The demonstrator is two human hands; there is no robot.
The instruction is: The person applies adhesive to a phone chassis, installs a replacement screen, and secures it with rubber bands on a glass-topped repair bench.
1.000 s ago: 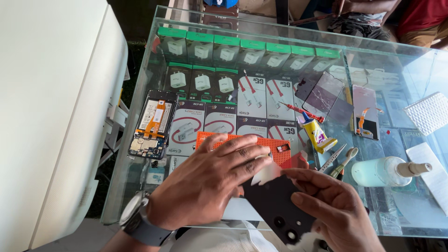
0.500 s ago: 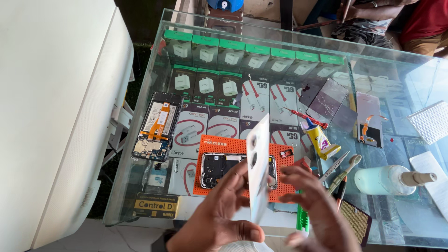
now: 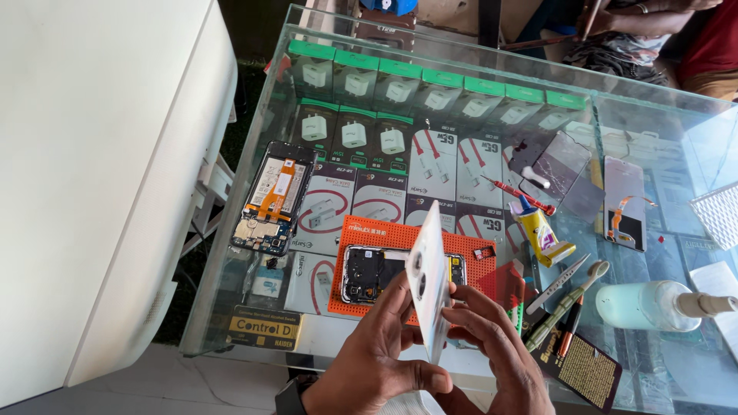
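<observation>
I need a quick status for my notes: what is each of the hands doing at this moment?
Left hand: closed on the white phone back cover, held edge-on.
Right hand: fingers on the same cover's lower part.

Open glass (image 3: 653, 361) only in thin strips. Opened phone (image 3: 369, 273) on orange mat (image 3: 346, 238) sits just ahead of both hands. Right of mat: glue tube (image 3: 544, 234), tweezers (image 3: 560, 283), screwdrivers (image 3: 565, 311), spray bottle (image 3: 653, 305) crowd close. Second opened phone (image 3: 273, 198) blocks far left.
</observation>
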